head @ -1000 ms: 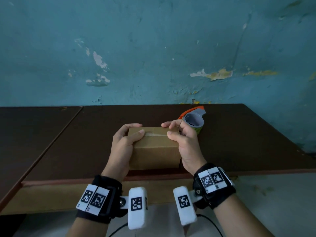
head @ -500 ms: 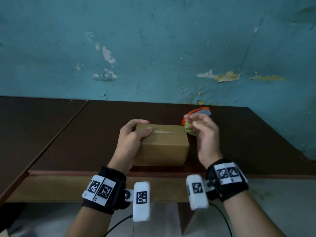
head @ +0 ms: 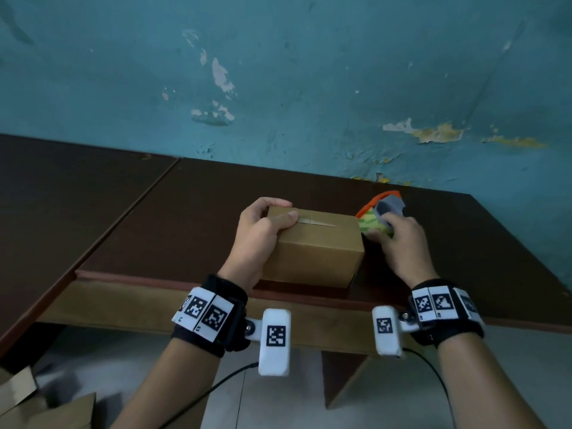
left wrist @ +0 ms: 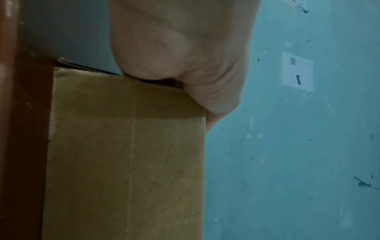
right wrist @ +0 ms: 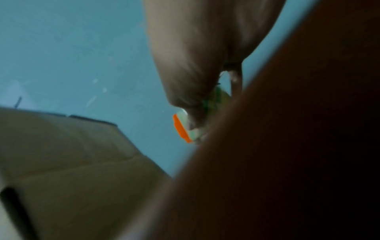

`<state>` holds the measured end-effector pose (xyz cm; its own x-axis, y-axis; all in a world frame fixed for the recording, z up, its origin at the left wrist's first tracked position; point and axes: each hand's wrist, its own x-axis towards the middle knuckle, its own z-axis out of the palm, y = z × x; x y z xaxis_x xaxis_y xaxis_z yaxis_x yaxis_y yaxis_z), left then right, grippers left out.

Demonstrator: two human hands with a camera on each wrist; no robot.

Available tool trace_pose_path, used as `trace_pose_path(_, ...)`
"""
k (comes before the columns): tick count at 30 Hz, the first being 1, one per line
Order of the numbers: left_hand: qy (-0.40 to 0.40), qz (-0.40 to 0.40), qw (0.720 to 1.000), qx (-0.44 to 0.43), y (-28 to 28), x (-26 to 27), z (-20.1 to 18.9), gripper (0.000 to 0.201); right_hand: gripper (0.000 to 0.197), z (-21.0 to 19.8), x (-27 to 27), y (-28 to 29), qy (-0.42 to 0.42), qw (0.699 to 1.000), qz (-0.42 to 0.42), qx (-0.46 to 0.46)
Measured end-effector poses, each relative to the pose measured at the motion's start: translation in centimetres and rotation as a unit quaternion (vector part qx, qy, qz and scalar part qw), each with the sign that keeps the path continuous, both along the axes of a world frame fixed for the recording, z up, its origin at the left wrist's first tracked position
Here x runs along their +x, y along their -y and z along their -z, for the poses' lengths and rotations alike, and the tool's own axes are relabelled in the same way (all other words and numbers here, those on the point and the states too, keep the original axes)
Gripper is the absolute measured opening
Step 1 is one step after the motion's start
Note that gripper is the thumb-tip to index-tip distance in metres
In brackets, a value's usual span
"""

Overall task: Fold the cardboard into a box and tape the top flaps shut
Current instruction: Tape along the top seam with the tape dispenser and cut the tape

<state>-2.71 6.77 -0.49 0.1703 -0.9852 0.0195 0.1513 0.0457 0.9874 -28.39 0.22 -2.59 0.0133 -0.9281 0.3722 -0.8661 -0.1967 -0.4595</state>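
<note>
A small brown cardboard box point(head: 315, 252) stands folded near the table's front edge, its top flaps down with a slit showing along the seam. My left hand point(head: 263, 230) grips the box's left top corner, thumb on top, fingers curled over the far edge; the left wrist view shows the box point(left wrist: 127, 162) under my palm point(left wrist: 180, 53). My right hand point(head: 399, 239) is to the right of the box, fingers curled round a tape dispenser point(head: 379, 216) with an orange edge and a green roll. In the blurred right wrist view the dispenser point(right wrist: 183, 128) shows below my hand.
The dark brown table point(head: 185, 218) runs to a peeling teal wall point(head: 309, 72); a second tabletop point(head: 62, 187) adjoins on the left. Cardboard scraps point(head: 46, 407) lie on the floor at lower left. A cable hangs below my wrists.
My right hand left the box's top right corner, moved right and took hold of the tape dispenser. My left hand kept its grip on the box. The head camera tilted.
</note>
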Motion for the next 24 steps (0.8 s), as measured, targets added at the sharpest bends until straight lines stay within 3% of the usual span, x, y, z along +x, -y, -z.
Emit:
trace_pose_path(3, -0.001, 0.001, 1.0, 0.001, 0.0, 0.0, -0.1, 0.02, 0.006, -0.8, -0.6, -0.5, 0.244, 0.969, -0.005, -0.037)
trace_pose_path(5, -0.001, 0.005, 1.0, 0.004, 0.1, 0.0, -0.2, 0.021, 0.014, -2.0, -0.9, -1.0, 0.449, 0.893, -0.024, -0.034)
trace_pose_path(7, -0.004, 0.008, 1.0, 0.005, 0.2, 0.0, -0.1, 0.021, 0.019, -3.3, -1.1, -1.5, 0.607, 0.792, -0.071, -0.013)
trace_pose_path(9, -0.004, 0.01, 1.0, 0.004, 0.2, -0.1, 0.0, 0.021, 0.021, -4.3, -1.2, -2.0, 0.691, 0.713, -0.115, -0.001)
trace_pose_path(12, -0.003, 0.02, 1.0, 0.005, 0.2, -0.3, 0.1, 0.021, 0.026, -5.6, -0.6, -2.7, 0.739, 0.651, -0.175, 0.015)
trace_pose_path(15, -0.007, 0.031, 0.999, 0.008, 0.3, -0.2, 0.0, 0.021, 0.033, -7.0, 0.9, -3.4, 0.75, 0.625, -0.21, 0.042)
trace_pose_path(21, -0.002, 0.029, 1.0, 0.008, 0.5, -0.7, 0.2, 0.019, 0.055, -8.5, 5.5, -4.8, 0.723, 0.64, -0.246, 0.082)
trace_pose_path(22, 0.002, 0.029, 1.0, 0.007, 0.5, -0.8, 0.2, 0.019, 0.055, -8.6, 6.2, -4.9, 0.717, 0.643, -0.258, 0.083)
trace_pose_path(24, 0.006, 0.03, 1.0, 0.005, 0.5, -1.0, 0.2, 0.019, 0.036, -8.3, 7.3, -4.9, 0.694, 0.661, -0.275, 0.078)
